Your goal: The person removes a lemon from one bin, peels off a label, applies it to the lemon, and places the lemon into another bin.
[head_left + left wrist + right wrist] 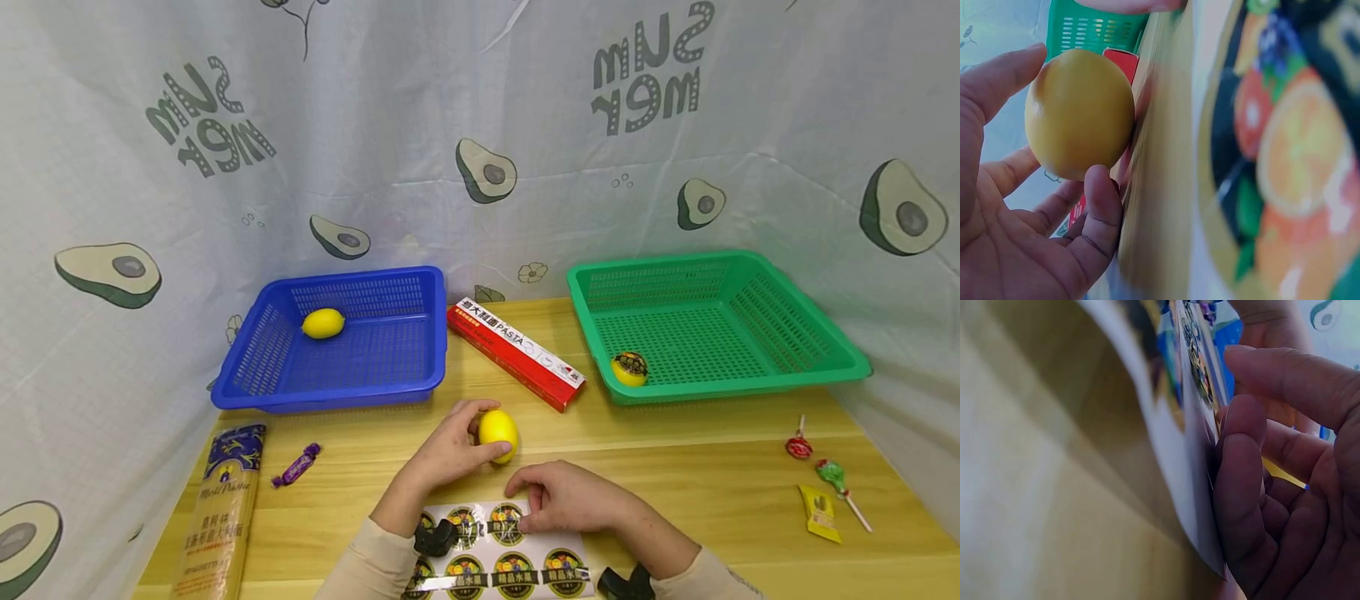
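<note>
My left hand (448, 450) holds a yellow lemon (498, 435) low over the table, thumb in front and fingers behind it. In the left wrist view, the lemon (1079, 115) sits among the curved fingers. My right hand (573, 498) is over a sheet of round fruit stickers (480, 575), the thumb at the edge of an upper-row sticker (504, 523). Its index finger is bent and apart from the thumb. In the right wrist view, the curved fingers (1241, 469) lie against the sheet (1194, 506), whose edge bows upward.
A blue basket (330, 392) holds another lemon (324, 323). A green basket (742, 385) contains a stickered lemon (628, 369). Between them lies a red pasta box (517, 354). Left are a spaghetti packet (217, 525) and purple candy (297, 465); right are lollipops (831, 473) and a yellow candy (820, 512).
</note>
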Demonstrator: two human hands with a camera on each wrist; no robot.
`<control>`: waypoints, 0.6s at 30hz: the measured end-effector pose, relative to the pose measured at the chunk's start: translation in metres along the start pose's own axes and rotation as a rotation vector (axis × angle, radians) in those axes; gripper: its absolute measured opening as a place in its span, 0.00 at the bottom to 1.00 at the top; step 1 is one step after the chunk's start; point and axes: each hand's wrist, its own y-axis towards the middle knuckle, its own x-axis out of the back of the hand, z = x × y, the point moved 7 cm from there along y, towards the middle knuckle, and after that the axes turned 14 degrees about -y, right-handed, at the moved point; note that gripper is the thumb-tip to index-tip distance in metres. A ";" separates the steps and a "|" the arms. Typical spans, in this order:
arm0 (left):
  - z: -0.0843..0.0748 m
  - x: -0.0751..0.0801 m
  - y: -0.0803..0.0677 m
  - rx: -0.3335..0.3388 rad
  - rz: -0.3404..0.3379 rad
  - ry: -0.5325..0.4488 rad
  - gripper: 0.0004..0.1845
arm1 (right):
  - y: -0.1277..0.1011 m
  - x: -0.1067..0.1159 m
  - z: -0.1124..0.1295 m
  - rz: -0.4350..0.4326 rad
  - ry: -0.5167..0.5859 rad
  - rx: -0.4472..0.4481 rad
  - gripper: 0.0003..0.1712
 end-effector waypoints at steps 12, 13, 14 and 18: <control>-0.018 0.024 -0.034 0.064 0.056 0.204 0.28 | 0.005 0.001 -0.007 -0.020 -0.023 -0.055 0.17; -0.020 0.022 -0.038 0.055 0.099 0.216 0.25 | 0.005 0.002 -0.008 -0.025 -0.028 -0.053 0.17; -0.021 0.019 -0.041 0.048 0.143 0.224 0.22 | 0.005 0.003 -0.008 -0.031 -0.036 -0.053 0.17; -0.016 0.003 -0.049 0.108 0.295 0.173 0.17 | 0.005 0.009 -0.009 -0.051 -0.054 -0.055 0.16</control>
